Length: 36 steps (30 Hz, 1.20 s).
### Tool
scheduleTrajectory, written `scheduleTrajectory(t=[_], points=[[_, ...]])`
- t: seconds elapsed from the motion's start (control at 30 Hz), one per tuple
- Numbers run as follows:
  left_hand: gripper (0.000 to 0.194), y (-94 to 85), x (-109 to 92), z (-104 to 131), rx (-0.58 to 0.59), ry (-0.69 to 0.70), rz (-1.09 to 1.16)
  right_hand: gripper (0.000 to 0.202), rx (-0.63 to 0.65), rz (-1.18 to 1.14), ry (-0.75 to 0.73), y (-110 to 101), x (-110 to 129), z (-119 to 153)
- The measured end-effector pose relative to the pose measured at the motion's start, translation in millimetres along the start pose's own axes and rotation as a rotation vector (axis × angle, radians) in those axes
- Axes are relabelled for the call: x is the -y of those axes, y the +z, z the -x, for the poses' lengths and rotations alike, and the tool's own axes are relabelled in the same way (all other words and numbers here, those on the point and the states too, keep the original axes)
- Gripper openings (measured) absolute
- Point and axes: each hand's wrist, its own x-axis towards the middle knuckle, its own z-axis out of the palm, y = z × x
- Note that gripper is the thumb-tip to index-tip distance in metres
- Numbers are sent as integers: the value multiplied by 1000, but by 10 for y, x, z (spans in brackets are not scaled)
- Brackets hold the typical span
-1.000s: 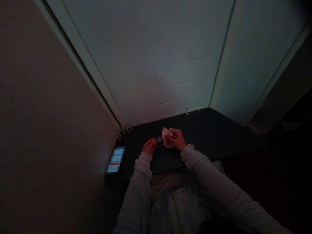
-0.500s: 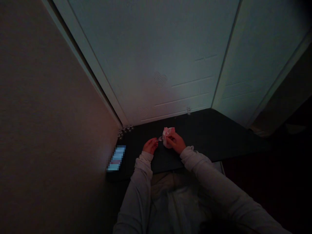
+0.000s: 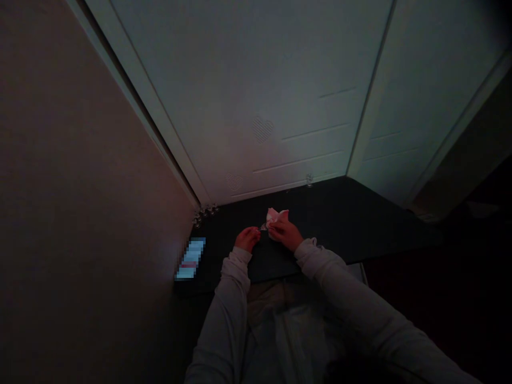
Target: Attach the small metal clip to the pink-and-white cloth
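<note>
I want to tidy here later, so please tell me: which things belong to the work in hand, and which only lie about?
In the work:
small clear piece, in the left hand
cloth or tissue, in the right hand

Just lying about:
lit screen, pixelated, at the left
cluster of small shiny pieces, in the far left corner
single shiny piece, by the white panel

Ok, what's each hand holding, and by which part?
Left hand: small clear piece, by its left end. Right hand: pinkish cloth or tissue, by its lower part.
</note>
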Motion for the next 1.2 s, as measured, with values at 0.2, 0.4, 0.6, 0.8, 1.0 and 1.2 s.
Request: scheduleTrajectory(t=[0.2, 0.4, 0.6, 0.8, 1.0, 1.2], points=[[27, 11, 23, -12, -30, 25, -51, 26, 105, -206, 128, 7, -114, -13], [31, 10, 10, 15, 11, 24, -50, 24, 217, -310, 186, -31, -146, -22], [30, 6, -8, 34, 45, 4, -45, 20, 206, -238, 218, -48, -118, -40], [30, -36, 9, -8, 46, -2, -1, 36, 206, -233, 83, -27, -159, -18], [29, -42, -5, 0, 47, -32, 21, 46, 263, -176, 66, 2, -210, 13], [30, -29, -15, -13, 32, -95, 14, 40, 313, -225, 151, -6, -144, 23]])
